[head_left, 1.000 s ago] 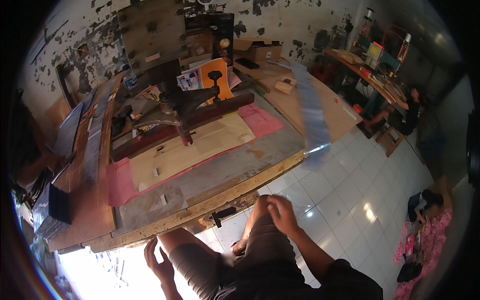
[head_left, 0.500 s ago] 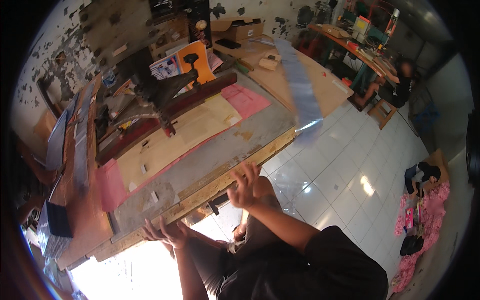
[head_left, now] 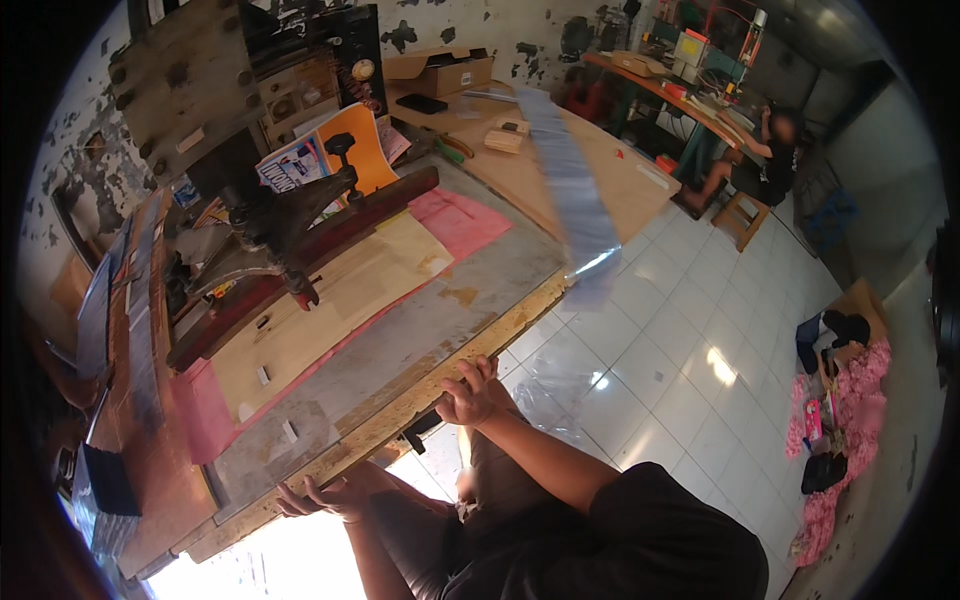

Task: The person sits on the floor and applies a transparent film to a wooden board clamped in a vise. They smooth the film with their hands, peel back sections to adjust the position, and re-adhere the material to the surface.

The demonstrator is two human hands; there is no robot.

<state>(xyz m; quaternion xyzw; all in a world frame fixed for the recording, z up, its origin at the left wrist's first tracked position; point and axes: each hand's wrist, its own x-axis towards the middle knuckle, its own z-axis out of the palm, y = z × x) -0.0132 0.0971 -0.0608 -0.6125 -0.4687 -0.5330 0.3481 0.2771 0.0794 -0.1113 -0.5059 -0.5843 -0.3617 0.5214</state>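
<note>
At the front wooden edge of the grey worktop (head_left: 400, 318), my left hand (head_left: 328, 498) touches the edge with fingers stretched out and nothing in them. Farther right along the same edge is my right hand (head_left: 468, 395), its fingers apart, slightly bent and empty. A cream sheet (head_left: 330, 300) lies over a pink sheet (head_left: 465, 222) on the worktop. Across them stretches the dark red bar (head_left: 385, 205) of a heavy press-like machine (head_left: 265, 215). A small whitish piece (head_left: 264, 375) rests on the cream sheet, and another small piece (head_left: 290, 431) lies on the grey surface.
To the right, a wooden board (head_left: 630, 190) carries a long clear plastic strip (head_left: 570, 170), a small wooden block (head_left: 506, 137) and a black phone (head_left: 422, 103). A cardboard box (head_left: 455, 75) stands behind. Another person (head_left: 770, 160) sits at a far bench. Pink cloth (head_left: 860, 400) lies at right.
Both hands have come down onto the worktop's front edge, and their fingers are less spread than before. The whole view has shifted slightly, moving the scene leftward.
</note>
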